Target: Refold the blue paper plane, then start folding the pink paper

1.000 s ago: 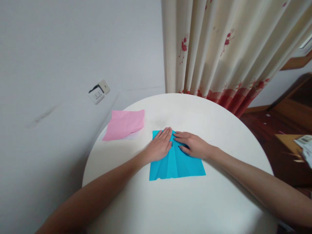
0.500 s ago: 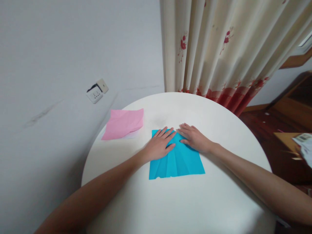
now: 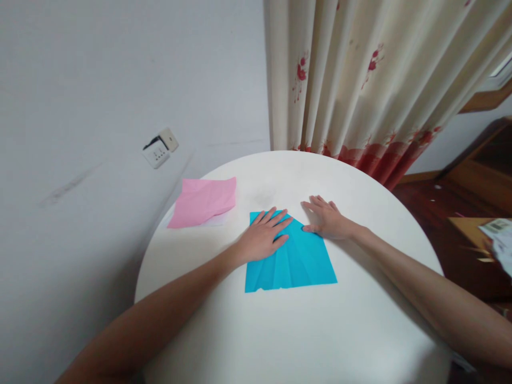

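Observation:
A blue sheet of paper (image 3: pixel 298 264) lies on the white round table, with several creases fanning toward its near edge and small notches in that edge. Its far right side runs at a slant. My left hand (image 3: pixel 266 237) rests flat on the sheet's upper left part, fingers spread, covering some of it. Just off the slanted side is my right hand (image 3: pixel 326 217), open, palm down; its thumb tip is at the paper's edge and the other fingers are over the table.
Pink paper (image 3: pixel 204 200) lies at the table's left rim on top of a white sheet (image 3: pixel 216 221). A wall with a socket (image 3: pixel 157 154) borders the left side. Behind the white table (image 3: pixel 296 341) hangs a flowered curtain (image 3: pixel 340 80). Papers (image 3: pixel 500 234) lie on a lower surface at the right.
My right hand has slid right, off the blue paper, uncovering more of its slanted edge. My left hand has stayed in place on the sheet.

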`<action>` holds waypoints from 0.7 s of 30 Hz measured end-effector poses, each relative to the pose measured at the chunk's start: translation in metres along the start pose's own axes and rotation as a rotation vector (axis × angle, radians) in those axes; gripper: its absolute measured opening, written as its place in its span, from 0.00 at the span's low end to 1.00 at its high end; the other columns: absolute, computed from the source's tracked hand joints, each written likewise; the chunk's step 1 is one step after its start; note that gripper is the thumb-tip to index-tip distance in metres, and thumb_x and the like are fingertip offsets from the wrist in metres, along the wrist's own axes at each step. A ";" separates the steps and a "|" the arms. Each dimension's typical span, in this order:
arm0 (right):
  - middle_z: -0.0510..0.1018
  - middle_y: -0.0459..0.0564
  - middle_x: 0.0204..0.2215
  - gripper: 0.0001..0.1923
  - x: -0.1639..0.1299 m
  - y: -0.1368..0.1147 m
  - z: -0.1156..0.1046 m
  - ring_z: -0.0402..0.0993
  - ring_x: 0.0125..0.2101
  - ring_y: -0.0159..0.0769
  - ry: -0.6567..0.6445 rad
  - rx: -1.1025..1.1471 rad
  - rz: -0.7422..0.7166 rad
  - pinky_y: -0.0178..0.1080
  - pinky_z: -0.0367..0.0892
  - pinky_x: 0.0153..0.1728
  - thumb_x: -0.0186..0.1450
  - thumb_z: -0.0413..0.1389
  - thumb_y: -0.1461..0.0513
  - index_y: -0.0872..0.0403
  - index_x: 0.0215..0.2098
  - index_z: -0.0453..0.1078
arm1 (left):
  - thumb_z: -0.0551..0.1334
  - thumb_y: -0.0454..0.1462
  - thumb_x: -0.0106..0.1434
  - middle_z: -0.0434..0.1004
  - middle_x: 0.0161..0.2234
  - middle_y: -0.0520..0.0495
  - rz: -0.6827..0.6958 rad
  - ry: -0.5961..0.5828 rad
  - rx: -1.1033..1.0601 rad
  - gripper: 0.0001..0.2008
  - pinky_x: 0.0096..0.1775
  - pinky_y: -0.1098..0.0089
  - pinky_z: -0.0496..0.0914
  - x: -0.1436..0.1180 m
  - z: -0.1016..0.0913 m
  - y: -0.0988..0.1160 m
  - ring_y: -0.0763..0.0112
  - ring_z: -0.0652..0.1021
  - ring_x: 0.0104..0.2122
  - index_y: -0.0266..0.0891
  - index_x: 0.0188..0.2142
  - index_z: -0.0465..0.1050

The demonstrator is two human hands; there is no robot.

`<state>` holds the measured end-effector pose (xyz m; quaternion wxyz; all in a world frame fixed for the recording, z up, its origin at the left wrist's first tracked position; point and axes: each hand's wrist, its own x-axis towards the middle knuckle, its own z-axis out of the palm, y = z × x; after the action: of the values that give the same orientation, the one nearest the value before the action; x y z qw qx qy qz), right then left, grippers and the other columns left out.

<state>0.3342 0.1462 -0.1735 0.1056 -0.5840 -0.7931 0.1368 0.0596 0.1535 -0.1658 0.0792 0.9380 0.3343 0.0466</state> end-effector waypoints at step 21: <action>0.55 0.62 0.69 0.25 -0.001 -0.036 0.019 0.47 0.69 0.55 0.156 -0.099 -0.042 0.62 0.50 0.64 0.74 0.44 0.59 0.55 0.67 0.59 | 0.41 0.50 0.75 0.43 0.72 0.49 0.066 -0.009 0.031 0.29 0.68 0.54 0.45 0.002 0.000 0.005 0.63 0.46 0.71 0.45 0.71 0.43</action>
<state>0.2964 0.1331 -0.1792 0.1408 -0.5809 -0.8002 0.0491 0.0647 0.1512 -0.1648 0.0643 0.9497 0.3038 0.0399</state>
